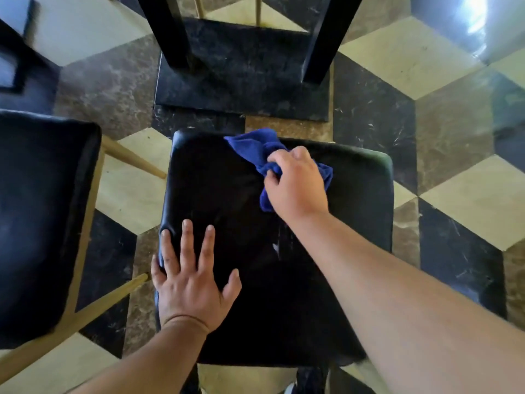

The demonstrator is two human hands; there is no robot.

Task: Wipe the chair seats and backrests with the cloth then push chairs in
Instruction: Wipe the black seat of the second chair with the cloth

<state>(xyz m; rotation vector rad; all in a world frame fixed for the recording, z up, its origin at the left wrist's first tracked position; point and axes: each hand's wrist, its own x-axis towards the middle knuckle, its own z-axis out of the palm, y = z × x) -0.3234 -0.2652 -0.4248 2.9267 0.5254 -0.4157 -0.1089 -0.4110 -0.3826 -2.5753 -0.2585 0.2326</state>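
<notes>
Cloth (257, 150), blue and bunched, lies on the far part of the black seat (221, 194), close to the far edge and a bit right of centre. Right hand (295, 183) sits on top of it w/ fingers curled and clamped on the bunch, so cloth is pressed to the seat under the palm. A loose corner sticks out to the far-left of the hand.

Left hand (190, 277) is flat on the near-left corner of the same seat, fingers spread apart, holding nothing; I think it only steadies the chair.

Key relation: the unwiped-looking area of the seat lies toward the person and to the left of the cloth hand, so next stroke probably pulls back along the seat's front-to-back direction, approx. toward the left hand. Right hand is the one w/ the cloth; left one is nearer to the body and may need to move out of the way.

Second chair (42, 209) stands just beside, on the left, not touching. Table base (241, 81) is beyond the seat on the tiled floor (454, 194). Backrest is not in view, so I can't tell if it is wiped.
</notes>
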